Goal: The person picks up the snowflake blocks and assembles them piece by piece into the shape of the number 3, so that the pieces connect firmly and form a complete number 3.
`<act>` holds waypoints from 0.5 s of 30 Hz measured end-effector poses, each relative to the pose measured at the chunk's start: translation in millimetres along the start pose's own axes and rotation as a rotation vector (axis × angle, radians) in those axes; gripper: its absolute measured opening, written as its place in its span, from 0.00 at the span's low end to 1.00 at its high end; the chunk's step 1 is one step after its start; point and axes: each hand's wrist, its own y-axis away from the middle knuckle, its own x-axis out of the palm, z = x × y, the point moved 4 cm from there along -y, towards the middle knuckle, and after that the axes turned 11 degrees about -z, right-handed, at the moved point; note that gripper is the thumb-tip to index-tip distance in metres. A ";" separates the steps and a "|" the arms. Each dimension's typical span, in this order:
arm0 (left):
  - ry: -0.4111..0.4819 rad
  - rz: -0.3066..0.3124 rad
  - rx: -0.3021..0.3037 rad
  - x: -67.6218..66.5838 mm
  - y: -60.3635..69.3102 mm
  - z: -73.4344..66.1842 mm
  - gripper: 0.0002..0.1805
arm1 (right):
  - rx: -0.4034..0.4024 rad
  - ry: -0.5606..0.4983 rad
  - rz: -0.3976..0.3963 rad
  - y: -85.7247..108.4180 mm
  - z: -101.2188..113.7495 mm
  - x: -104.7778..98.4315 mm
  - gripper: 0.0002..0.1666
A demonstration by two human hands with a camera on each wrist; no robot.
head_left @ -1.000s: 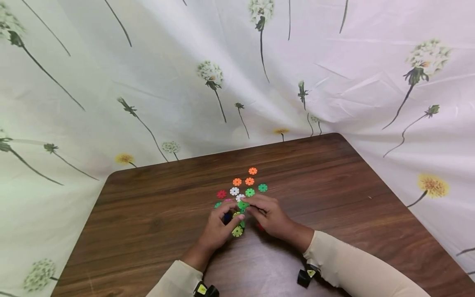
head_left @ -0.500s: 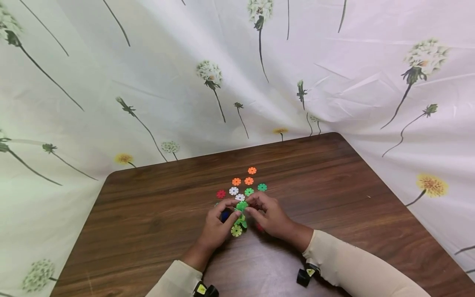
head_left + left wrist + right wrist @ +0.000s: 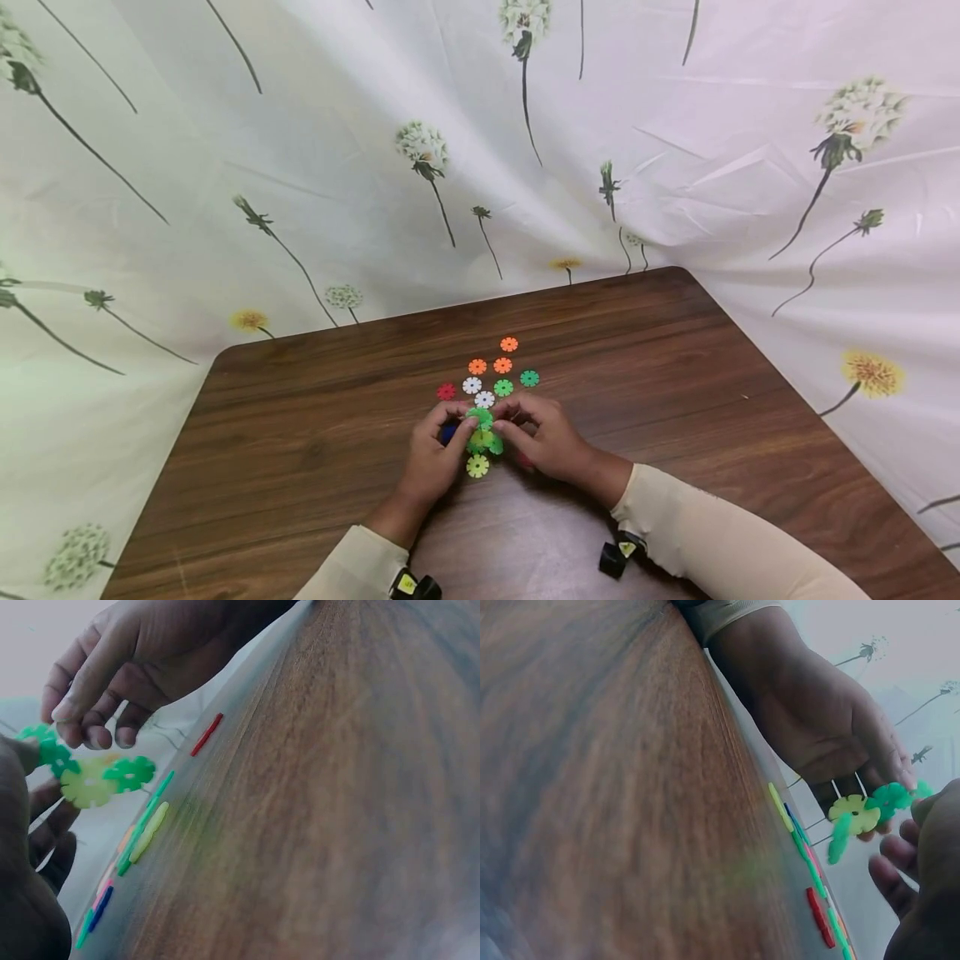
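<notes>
While the left hand (image 3: 430,454) pinches a joined cluster of green and yellow notched discs (image 3: 481,440), the right hand (image 3: 553,439) bends close beside it, its grip unclear to me.

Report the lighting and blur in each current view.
Head: fairly crisp, pale sheen on the dark brown wood-grain table low in the picture. Left wrist: table blurred up close, white flower-print backdrop washed out, linked green-and-yellow plastic discs readable. Right wrist: near table surface blurred, left hand shaded.
</notes>
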 end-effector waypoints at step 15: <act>-0.034 -0.157 -0.077 -7.0 -2.9 1.7 0.04 | 0.180 0.067 -0.105 -2.4 -14.1 -8.8 0.07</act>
